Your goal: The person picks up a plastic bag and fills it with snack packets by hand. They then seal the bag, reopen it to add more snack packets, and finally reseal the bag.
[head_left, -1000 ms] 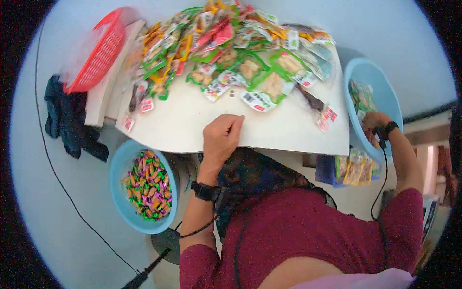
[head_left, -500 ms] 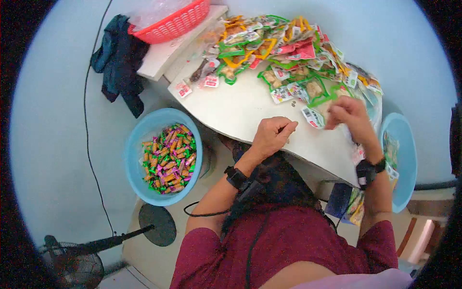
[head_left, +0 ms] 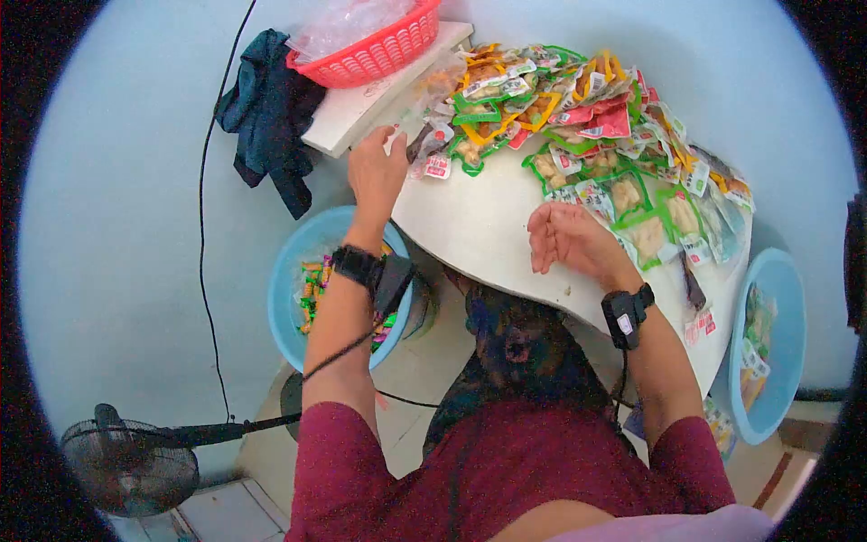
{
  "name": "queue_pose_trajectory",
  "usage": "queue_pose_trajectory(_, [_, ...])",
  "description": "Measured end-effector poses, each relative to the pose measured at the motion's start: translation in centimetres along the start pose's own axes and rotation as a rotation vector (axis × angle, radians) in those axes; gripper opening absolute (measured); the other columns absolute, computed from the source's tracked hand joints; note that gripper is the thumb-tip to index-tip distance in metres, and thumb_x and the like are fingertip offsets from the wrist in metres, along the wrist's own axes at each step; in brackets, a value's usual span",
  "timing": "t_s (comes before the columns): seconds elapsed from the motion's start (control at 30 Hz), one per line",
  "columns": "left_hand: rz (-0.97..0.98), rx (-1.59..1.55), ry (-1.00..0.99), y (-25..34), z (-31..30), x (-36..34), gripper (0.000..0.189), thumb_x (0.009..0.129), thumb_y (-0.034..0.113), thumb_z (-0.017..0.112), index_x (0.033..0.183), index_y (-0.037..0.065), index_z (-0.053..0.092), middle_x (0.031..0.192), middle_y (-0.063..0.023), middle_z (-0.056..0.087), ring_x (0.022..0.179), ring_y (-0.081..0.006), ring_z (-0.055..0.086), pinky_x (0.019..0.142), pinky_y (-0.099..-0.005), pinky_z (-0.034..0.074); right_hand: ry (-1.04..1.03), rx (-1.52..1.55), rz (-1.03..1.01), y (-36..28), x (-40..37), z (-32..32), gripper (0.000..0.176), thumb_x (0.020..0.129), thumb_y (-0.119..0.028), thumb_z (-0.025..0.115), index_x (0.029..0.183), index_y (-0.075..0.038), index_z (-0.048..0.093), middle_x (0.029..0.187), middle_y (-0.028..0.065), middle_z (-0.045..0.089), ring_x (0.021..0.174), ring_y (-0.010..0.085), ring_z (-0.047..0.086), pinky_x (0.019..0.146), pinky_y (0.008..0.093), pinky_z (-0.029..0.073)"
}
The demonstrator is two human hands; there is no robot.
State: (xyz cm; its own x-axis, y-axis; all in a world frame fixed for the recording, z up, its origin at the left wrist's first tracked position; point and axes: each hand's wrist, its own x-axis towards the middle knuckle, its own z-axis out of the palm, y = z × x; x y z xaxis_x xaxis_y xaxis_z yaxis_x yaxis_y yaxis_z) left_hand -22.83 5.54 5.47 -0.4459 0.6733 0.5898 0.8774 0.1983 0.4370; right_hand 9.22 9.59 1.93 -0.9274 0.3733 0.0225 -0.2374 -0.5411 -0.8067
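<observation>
My left hand [head_left: 377,176] is at the table's left edge, thumb and fingertips closed around the pale label end of a small clear packet [head_left: 391,141]; the hand hides much of it. Beside it lies another clear packet with a red-and-white label [head_left: 437,166]. My right hand [head_left: 578,242] hovers over the near part of the white table [head_left: 479,221], its fingers stretched out and holding nothing. Close to it lie green-edged food packets [head_left: 647,238] with pale contents. Behind them spreads a heap of green, yellow and red food packets [head_left: 564,104].
A red basket [head_left: 379,56] with clear plastic bags stands on a white ledge [head_left: 348,113]. Below left is a blue tub [head_left: 282,289] of wrapped sweets [head_left: 316,285]. Another blue tub [head_left: 784,352] with packets stands right. A fan [head_left: 131,461] and dark cloth [head_left: 271,108] are at left.
My left hand has moved left and away to the packets at the table edge. My right hand has let go of the green-edged packet and drawn back to the left. The view has shifted slightly.
</observation>
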Motion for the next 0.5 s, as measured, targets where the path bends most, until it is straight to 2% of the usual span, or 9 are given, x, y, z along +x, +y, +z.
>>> queue_pose_trajectory(0.07, [-0.038, 0.188, -0.040, -0.8, 1.0, 1.8, 0.044, 0.084, 0.040, 0.061, 0.103, 0.001, 0.069, 0.096, -0.0190, 0.069, 0.090, -0.0352, 0.066, 0.081, -0.0422, 0.050, -0.015, -0.043, -0.001, -0.3, -0.1, -0.1, 0.039, 0.090, -0.036, 0.059, 0.102, 0.000, 0.056, 0.078, 0.0115, 0.065, 0.067, 0.0248, 0.068, 0.057, 0.0316, 0.056])
queue_pose_trajectory(0.17, [-0.082, 0.261, -0.177, -1.3, 3.5, 3.9, 0.048, 0.078, 0.040, 0.066, 0.100, -0.003, 0.067, 0.099, -0.0242, 0.066, 0.095, -0.0389, 0.063, 0.080, -0.0466, 0.050, -0.027, -0.026, 0.047, -0.3, -0.3, 0.5, 0.039, 0.088, -0.035, 0.062, 0.103, 0.000, 0.056, 0.079, 0.0118, 0.065, 0.068, 0.0245, 0.068, 0.058, 0.0322, 0.056])
queue_pose_trajectory(0.27, [-0.103, 0.255, -0.134, -1.9, 6.4, 4.8, 0.043, 0.078, 0.039, 0.067, 0.097, 0.001, 0.069, 0.097, -0.0221, 0.067, 0.093, -0.0368, 0.064, 0.079, -0.0458, 0.050, -0.059, -0.027, 0.093, 0.0, -0.1, 1.2, 0.037, 0.089, -0.034, 0.061, 0.103, 0.000, 0.056, 0.079, 0.0121, 0.064, 0.069, 0.0236, 0.068, 0.061, 0.0321, 0.057])
queue_pose_trajectory(0.37, [-0.255, 0.249, -0.383, -2.0, 7.3, 6.1, 0.034, 0.078, 0.037, 0.066, 0.090, 0.005, 0.072, 0.098, -0.0206, 0.067, 0.093, -0.0352, 0.064, 0.079, -0.0456, 0.051, -0.036, -0.080, 0.104, -0.2, -0.2, 1.7, 0.038, 0.090, -0.035, 0.061, 0.103, 0.000, 0.056, 0.079, 0.0113, 0.064, 0.069, 0.0229, 0.068, 0.061, 0.0315, 0.057])
queue_pose_trajectory(0.5, [-0.131, 0.299, -0.290, -1.8, 7.9, 6.4, 0.025, 0.077, 0.030, 0.065, 0.084, 0.007, 0.074, 0.094, -0.0191, 0.068, 0.089, -0.0356, 0.065, 0.078, -0.0449, 0.051, -0.035, -0.081, 0.081, -0.3, 0.0, 1.2, 0.037, 0.091, -0.035, 0.060, 0.103, -0.001, 0.056, 0.078, 0.0106, 0.064, 0.070, 0.0220, 0.068, 0.062, 0.0306, 0.056])
